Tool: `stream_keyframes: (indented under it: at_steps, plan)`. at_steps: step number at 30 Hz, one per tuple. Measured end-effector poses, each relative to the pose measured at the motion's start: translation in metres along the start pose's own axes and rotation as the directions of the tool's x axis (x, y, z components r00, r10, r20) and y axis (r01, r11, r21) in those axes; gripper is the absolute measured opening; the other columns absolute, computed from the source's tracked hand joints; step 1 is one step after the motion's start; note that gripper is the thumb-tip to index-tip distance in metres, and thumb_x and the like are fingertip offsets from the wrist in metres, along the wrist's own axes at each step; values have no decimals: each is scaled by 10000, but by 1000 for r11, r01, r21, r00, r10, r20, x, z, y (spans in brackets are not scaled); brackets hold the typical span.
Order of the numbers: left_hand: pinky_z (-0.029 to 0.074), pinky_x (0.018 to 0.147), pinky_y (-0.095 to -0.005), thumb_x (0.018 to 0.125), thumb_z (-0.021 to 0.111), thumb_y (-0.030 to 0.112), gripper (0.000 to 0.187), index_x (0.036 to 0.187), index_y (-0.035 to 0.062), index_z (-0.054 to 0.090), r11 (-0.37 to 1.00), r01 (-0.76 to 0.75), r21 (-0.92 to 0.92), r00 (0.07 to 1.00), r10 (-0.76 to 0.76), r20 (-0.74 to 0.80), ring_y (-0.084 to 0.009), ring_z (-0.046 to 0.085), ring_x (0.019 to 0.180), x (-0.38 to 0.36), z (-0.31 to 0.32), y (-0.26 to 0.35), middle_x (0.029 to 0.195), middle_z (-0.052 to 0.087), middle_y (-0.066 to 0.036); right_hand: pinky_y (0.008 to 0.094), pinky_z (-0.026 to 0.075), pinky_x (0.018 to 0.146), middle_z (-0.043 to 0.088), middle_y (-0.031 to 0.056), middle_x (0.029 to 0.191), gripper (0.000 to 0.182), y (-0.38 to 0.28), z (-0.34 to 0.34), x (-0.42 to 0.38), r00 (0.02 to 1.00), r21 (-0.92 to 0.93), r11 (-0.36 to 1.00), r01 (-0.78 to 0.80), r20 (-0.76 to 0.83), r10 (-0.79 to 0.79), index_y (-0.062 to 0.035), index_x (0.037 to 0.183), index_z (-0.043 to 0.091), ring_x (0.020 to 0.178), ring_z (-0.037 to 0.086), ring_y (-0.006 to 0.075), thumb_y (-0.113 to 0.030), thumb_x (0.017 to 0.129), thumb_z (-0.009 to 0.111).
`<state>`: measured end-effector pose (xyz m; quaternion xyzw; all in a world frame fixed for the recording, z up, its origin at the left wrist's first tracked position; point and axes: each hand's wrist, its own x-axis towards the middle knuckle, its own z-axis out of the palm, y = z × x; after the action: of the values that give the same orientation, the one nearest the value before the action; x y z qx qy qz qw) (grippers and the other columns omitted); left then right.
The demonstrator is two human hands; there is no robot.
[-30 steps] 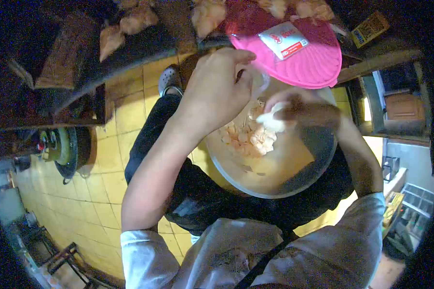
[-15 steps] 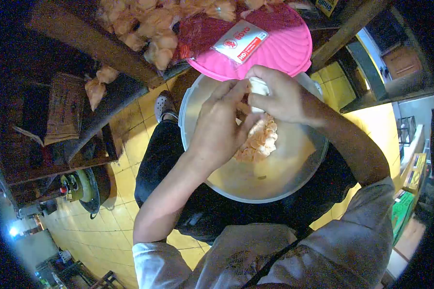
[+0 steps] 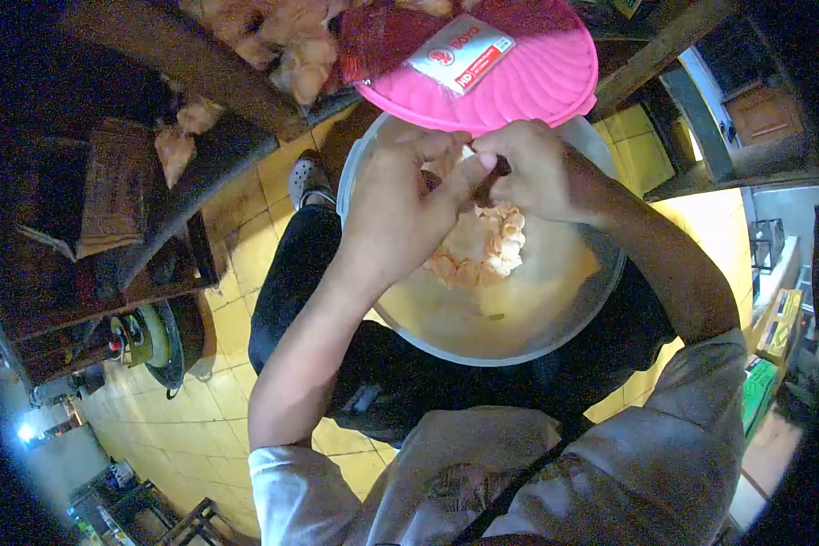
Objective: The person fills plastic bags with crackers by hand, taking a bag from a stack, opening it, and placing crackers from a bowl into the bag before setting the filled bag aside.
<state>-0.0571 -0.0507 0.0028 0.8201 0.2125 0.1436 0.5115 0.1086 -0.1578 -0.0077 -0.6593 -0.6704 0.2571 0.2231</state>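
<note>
My left hand (image 3: 400, 205) and my right hand (image 3: 537, 168) meet over the far half of a wide translucent tub (image 3: 482, 350) on my lap. Both have their fingers bent and pinched together, thumbs toward each other. A small whitish bit (image 3: 469, 153) shows between the fingertips; I cannot tell what it is. Right below the hands lies a compact cluster of round, pale-orange chips (image 3: 487, 250), partly covered by the left hand. A small dark fleck lies on the tub's bottom nearer to me.
Beyond the tub, a pink ribbed lid (image 3: 537, 77) carries a white-and-red plastic packet (image 3: 461, 55). Clear bags of chips (image 3: 300, 64) sit left of it by a wooden beam. A dark wooden shelf (image 3: 109, 273) stands left, a wok (image 3: 168, 346) below it.
The white piece that showed in my right hand is now mostly hidden. My hands have drawn closer together at the fingertips, and the view has shifted slightly.
</note>
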Motion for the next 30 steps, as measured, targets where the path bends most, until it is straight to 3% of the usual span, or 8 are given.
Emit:
stream_keyframes:
  at_steps: [5, 11, 13, 17, 19, 21, 24, 30]
  plan:
    - [524, 530, -268, 912, 636, 188, 231, 1015, -11, 692, 944, -131, 304, 977, 175, -122, -149, 664, 605, 1, -3, -19, 781, 698, -99, 351, 555, 754, 697, 152, 917, 394, -6, 14, 4, 972, 644, 762, -74, -126, 201, 16, 1177, 554, 848, 684, 228, -31, 800, 662]
    - [549, 613, -337, 848, 626, 96, 171, 984, 32, 708, 988, -51, 147, 992, 67, -104, -206, 690, 626, 1, -3, -14, 777, 705, -133, 295, 545, 571, 636, 84, 785, 196, -8, 15, 4, 963, 692, 706, -151, -59, 264, -4, 988, 512, 640, 649, 149, -49, 851, 644]
    - [550, 698, -392, 815, 639, 116, 178, 957, 40, 715, 896, -119, 427, 964, 207, -166, -274, 698, 681, 1, -15, -8, 816, 698, -181, 286, 530, 516, 611, 60, 733, 164, -8, 15, 7, 969, 739, 663, -118, -61, 241, -19, 939, 497, 585, 630, 130, -59, 861, 636]
    - [543, 721, -416, 794, 654, 133, 177, 927, 34, 718, 896, -106, 430, 945, 225, -236, -338, 684, 734, 1, -38, -12, 829, 689, -189, 295, 477, 414, 581, 64, 679, 105, -21, 21, 6, 920, 641, 673, -370, 153, 360, -75, 834, 479, 454, 562, 130, -70, 832, 584]
    - [542, 721, -423, 788, 655, 129, 169, 913, 30, 713, 888, -124, 443, 932, 257, -256, -366, 673, 739, 3, -41, -17, 812, 684, -193, 336, 508, 498, 612, 90, 720, 94, -9, 50, 3, 826, 515, 686, -514, 514, 233, -54, 934, 545, 552, 619, 188, -146, 953, 541]
    - [534, 730, -459, 672, 685, 108, 129, 739, -1, 693, 853, -262, 451, 875, 407, -261, -416, 649, 723, 5, -40, -27, 724, 635, -254, 366, 501, 541, 587, 61, 687, 204, 36, 107, 6, 825, 53, 998, -43, 565, 6, -81, 848, 531, 586, 602, 179, -277, 844, 586]
    - [544, 716, -454, 697, 655, 150, 157, 761, 14, 700, 833, -333, 441, 837, 477, -269, -396, 663, 744, 4, -37, -28, 734, 643, -243, 373, 479, 578, 573, 49, 673, 204, 70, 177, 13, 860, 105, 866, 488, 111, -498, -74, 854, 555, 619, 585, 194, -275, 831, 581]
    - [537, 716, -479, 787, 628, 173, 173, 808, 20, 707, 936, -99, 339, 879, 241, -411, -414, 652, 726, 11, -24, -17, 751, 650, -246, 370, 481, 605, 583, 59, 719, 202, 119, 197, 32, 909, -169, 969, 180, 406, -98, -65, 884, 569, 646, 580, 196, -254, 822, 597]
